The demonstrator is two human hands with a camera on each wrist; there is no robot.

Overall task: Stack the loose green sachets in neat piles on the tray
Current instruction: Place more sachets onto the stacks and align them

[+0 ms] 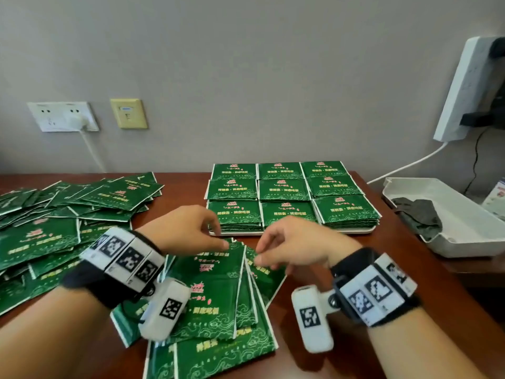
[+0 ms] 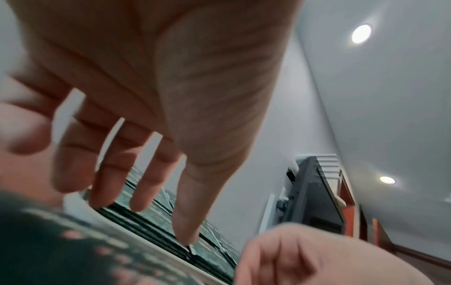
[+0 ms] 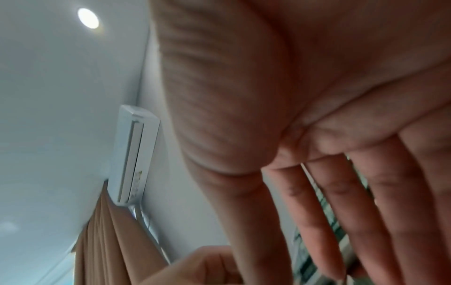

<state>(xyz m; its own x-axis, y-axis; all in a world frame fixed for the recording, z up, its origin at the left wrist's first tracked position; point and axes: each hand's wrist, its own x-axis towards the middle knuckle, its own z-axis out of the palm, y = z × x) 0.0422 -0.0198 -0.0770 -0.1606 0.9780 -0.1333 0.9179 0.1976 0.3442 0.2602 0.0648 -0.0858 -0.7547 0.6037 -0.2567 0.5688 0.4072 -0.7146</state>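
Note:
A white tray [image 1: 300,233] at the back centre carries several neat piles of green sachets [image 1: 284,190]. Loose green sachets [image 1: 54,214] lie in a heap on the left of the brown table. Several more sachets [image 1: 216,296] are fanned out in front of me. My left hand [image 1: 220,236] and right hand [image 1: 258,255] hover close together over the fan's far edge, just short of the tray. Their fingertips are at or just above the sachets' top corners. In the left wrist view the fingers [image 2: 109,173] are straight; the right wrist view shows straight fingers [image 3: 317,221] too. Neither hand holds anything.
A white plastic bin [image 1: 470,242] with a dark cloth [image 1: 418,214] in it sits at the table's right edge. Wall sockets [image 1: 62,116] with a plugged cable and a white power strip [image 1: 464,88] are on the wall behind. Bare table [image 1: 341,269] shows to the right of the fan.

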